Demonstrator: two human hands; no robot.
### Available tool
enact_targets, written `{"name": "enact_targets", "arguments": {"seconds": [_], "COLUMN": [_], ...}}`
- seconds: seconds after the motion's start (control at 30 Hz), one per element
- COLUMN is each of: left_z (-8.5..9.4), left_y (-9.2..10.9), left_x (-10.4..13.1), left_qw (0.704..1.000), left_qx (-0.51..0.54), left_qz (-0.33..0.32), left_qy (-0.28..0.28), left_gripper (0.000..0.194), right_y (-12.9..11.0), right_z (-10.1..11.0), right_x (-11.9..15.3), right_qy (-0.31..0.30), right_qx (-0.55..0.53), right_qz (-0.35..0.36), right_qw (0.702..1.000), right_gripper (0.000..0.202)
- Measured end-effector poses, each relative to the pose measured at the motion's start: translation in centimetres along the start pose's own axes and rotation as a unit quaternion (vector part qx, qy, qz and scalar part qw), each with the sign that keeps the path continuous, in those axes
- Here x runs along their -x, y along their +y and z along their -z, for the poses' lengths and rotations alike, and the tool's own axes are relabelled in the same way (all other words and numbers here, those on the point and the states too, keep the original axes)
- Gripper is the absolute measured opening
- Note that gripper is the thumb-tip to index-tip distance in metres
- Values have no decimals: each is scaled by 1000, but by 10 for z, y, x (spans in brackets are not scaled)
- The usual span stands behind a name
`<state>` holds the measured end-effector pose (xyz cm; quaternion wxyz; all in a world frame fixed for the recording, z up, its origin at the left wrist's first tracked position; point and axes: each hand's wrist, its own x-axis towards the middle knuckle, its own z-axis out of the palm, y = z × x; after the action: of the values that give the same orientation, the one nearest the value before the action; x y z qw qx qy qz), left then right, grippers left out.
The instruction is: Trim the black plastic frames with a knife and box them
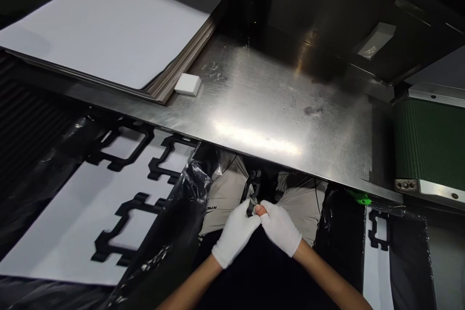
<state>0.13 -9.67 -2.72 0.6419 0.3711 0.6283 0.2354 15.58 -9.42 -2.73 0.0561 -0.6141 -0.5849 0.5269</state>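
Observation:
Low in the head view, above my lap, my left hand [238,230] in a white glove is closed around the near end of a black plastic frame [255,180]. The frame points away from me, between my knees. My right hand [279,227], also gloved but with a bare thumb tip showing, pinches close against the left fingers. A small greyish sliver shows by the right thumb; what the right fingers hold is mostly hidden. To my left, several similar black frames [118,227] lie on a white sheet [61,232].
Ahead is a metal table [261,101] with a paper stack [119,24] and a white block [188,84]. Another white piece [378,38] lies farther back. A green conveyor belt [432,140] stands right. Below it, another black frame [378,230] rests on a white strip near a green object [360,197].

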Motion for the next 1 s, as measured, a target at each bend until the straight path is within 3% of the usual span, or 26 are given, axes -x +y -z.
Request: {"name": "enact_targets", "arguments": {"seconds": [1.0], "left_z": [0], "left_y": [-7], "left_x": [-3], "left_qw": [1000], "left_qx": [-21], "left_qz": [-14], "left_qy": [7], "left_gripper": [16], "right_y": [3], "right_z": [-2], "right_x": [-2], "right_qy": [-6], "right_qx": [-11], "right_qz": [-3], "right_qw": [1000], "right_gripper": [39]}}
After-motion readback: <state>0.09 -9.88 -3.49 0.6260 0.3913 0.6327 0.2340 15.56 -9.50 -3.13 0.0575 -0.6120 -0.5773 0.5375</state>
